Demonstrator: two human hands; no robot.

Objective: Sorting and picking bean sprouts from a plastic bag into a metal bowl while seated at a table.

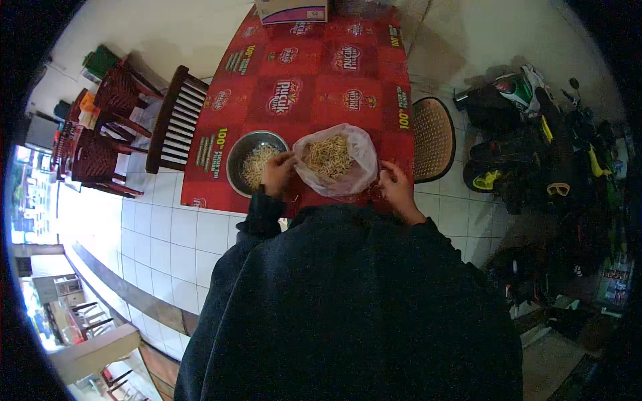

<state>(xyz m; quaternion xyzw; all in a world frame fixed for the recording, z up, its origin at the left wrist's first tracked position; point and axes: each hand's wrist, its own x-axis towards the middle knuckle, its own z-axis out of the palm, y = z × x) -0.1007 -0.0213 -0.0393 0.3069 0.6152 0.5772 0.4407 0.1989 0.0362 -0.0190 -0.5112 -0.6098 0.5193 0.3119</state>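
A clear plastic bag (365, 150) stands wide open on the table before me, with a heap of what look like bean sprouts (328, 159) inside. To its left is a round metal bowl (233, 159) holding paler sprouts (257, 163). My left hand (277, 175) is over the bowl's right rim, its fingertips at the bag's left edge; whether they pinch the plastic is unclear. Just off the bag's right side, my right hand (398, 190) has its thumb and fingers curled close together. Anything small between those fingertips is too blurred to tell.
A red printed cloth (321, 65) covers the table, and a cardboard box (292, 11) sits at its far end. A slatted wooden chair (175, 120) is on the left, a perforated chair (434, 139) on the right. A motorcycle (526, 100) is parked farther right.
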